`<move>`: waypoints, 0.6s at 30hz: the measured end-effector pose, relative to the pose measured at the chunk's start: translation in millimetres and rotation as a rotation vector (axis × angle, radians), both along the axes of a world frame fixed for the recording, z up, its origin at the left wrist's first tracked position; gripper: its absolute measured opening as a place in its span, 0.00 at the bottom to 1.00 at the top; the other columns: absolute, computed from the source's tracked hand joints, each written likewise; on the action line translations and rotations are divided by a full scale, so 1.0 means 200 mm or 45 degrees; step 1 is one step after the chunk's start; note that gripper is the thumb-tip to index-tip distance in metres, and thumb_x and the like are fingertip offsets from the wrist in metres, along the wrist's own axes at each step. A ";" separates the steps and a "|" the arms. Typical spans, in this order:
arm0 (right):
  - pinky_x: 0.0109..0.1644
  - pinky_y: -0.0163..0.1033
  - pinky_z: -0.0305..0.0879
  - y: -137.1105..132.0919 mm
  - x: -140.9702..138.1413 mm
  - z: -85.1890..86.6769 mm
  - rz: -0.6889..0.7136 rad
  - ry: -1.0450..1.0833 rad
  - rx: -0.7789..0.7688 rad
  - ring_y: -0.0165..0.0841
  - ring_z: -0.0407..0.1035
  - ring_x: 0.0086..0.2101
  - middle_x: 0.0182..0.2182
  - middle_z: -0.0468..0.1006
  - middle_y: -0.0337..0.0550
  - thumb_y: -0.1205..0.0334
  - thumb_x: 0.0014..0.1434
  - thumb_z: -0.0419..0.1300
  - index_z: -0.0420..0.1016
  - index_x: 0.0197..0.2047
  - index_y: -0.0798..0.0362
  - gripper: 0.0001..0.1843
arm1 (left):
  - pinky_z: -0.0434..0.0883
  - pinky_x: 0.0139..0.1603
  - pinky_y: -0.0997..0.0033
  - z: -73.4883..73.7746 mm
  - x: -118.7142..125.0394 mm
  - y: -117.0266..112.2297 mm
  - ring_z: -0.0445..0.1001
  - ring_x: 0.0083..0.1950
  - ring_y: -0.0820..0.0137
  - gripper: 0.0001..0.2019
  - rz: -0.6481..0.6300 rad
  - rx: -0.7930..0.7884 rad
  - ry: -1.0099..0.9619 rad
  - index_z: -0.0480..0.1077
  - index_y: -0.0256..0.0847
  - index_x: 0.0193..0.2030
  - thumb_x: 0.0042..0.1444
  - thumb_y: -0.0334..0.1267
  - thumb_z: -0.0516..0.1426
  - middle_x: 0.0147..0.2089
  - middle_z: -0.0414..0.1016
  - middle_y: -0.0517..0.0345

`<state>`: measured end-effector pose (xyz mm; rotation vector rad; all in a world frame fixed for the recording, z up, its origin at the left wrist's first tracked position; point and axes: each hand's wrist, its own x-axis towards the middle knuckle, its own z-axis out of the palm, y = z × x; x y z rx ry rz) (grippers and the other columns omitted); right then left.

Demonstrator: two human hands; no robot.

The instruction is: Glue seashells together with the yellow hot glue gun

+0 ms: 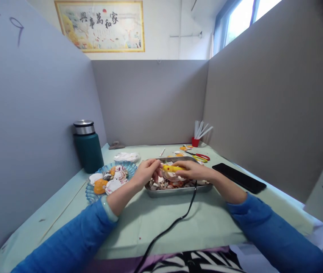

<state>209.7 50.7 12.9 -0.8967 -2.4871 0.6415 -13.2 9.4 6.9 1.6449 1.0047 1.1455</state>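
While R hand (190, 170) grips yellow tool (171, 168), its long axis runs approx. crosswise, tip twd L hand (147, 171), whose hold's unclear.

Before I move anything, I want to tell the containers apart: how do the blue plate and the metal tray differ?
The blue plate is roundish with a wavy rim; the metal tray is oblong with a smooth rim. The plate is blue, the tray silver-grey. The plate sits at the left, while the tray lies under the left hand and right hand. Both hold shells.
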 end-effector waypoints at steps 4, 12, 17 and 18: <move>0.28 0.33 0.58 0.01 0.07 0.02 -0.031 0.505 -0.424 0.26 0.58 0.22 0.23 0.62 0.34 0.47 0.57 0.54 0.67 0.38 0.54 0.17 | 0.63 0.19 0.79 0.05 -0.05 0.06 0.67 0.17 0.77 0.13 0.181 0.120 0.045 0.65 0.37 0.31 0.55 0.46 0.51 0.23 0.70 0.60; 0.22 0.32 0.51 0.08 0.03 -0.05 -0.272 0.863 -0.547 0.23 0.50 0.17 0.15 0.55 0.28 0.52 0.47 0.65 0.69 0.42 0.58 0.23 | 0.66 0.35 0.75 0.16 0.07 0.24 0.74 0.34 0.69 0.12 0.127 0.441 1.328 0.76 0.40 0.38 0.50 0.33 0.53 0.33 0.78 0.55; 0.22 0.32 0.51 0.10 0.04 -0.06 -0.279 0.887 -0.517 0.23 0.52 0.17 0.15 0.57 0.29 0.52 0.48 0.64 0.69 0.40 0.57 0.21 | 0.66 0.38 0.73 0.11 0.16 0.31 0.74 0.40 0.64 0.20 0.079 0.408 1.667 0.76 0.46 0.43 0.43 0.27 0.55 0.40 0.78 0.52; 0.22 0.32 0.51 0.10 0.04 -0.06 -0.279 0.875 -0.511 0.24 0.52 0.17 0.15 0.58 0.29 0.52 0.48 0.64 0.69 0.39 0.57 0.20 | 0.67 0.38 0.72 0.10 0.17 0.32 0.75 0.39 0.63 0.20 0.084 0.393 1.676 0.76 0.45 0.43 0.42 0.27 0.56 0.40 0.78 0.51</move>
